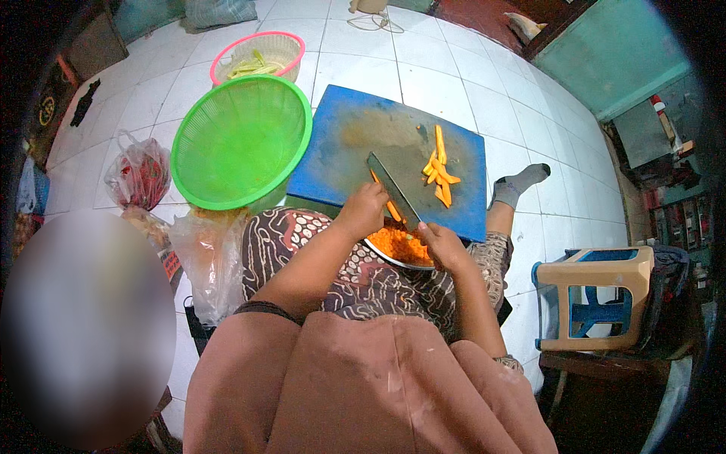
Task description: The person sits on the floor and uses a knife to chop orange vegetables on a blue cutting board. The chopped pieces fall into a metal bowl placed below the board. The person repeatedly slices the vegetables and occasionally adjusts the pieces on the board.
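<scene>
My right hand [445,245] grips the handle end of a knife [395,188], whose long blade slants up and left over a blue cutting board [329,125]. Under my left hand [364,209], carrot sticks [392,211] lie along the blade's left side; the fingers are closed on them. More carrot strips [440,170] are piled at the board's right. Below the near edge, a metal-rimmed bowl [414,264] holds finely chopped orange pieces [394,244]. Its far side is hidden by the board and knife.
Left of the board stands a green plastic basket [241,142]. Behind it, a pink-rimmed basket [300,48] holds pale green vegetable pieces [249,67]. Plastic bags [142,170] lie at the left. A beige plastic stool [595,295] lies on its side at the right, beyond my socked foot [519,184].
</scene>
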`<state>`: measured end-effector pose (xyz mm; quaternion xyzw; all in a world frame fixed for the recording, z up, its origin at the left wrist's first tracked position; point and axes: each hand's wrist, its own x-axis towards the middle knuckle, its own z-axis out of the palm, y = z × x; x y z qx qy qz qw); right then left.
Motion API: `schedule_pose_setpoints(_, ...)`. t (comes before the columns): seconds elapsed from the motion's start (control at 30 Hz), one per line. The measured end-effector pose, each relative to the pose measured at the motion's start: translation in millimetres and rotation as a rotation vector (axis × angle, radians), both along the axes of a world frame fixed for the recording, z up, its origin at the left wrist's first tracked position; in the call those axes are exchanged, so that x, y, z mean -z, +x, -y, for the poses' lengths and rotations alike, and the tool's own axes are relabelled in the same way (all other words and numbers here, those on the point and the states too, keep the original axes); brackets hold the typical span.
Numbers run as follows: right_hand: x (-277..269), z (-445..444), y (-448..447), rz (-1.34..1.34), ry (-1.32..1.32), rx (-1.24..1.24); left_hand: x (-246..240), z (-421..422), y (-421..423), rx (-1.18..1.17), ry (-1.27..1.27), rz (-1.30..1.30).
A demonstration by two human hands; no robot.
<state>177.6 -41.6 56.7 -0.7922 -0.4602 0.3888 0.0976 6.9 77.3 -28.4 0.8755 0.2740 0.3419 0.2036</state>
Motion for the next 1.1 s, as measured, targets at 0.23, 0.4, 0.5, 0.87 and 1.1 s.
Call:
schedule_pose_setpoints(0.23,3.2,27.5,13.1,-0.168,0.392,0.226,-10.3,-5.4,3.6,0.02,0.161,0.041)
schedule_pose_setpoints(0.4,-19.7,39.3,11.0,-0.367,0.309,0.374,-9.4,-8.2,6.5,0.127,0.134,-0.141)
schedule_pose_setpoints(0.5,-15.7,38.0,12.4,-0.107,0.191,0.263,-7.5,-1.1,16.9,0.08,0.091,-0.149)
schedule_pose_setpoints(0.87,-37.7,-30.2,3.1,0.141,-0.165,-0.088,4.1,3.8,19.2,-0.001,0.033,-0.037)
schedule_pose_setpoints(1.1,-12.2,-35.9,-5.2,0.221,-0.096,-0.096,9.7,-0.8,23.6,-0.022,-0.009,0.017)
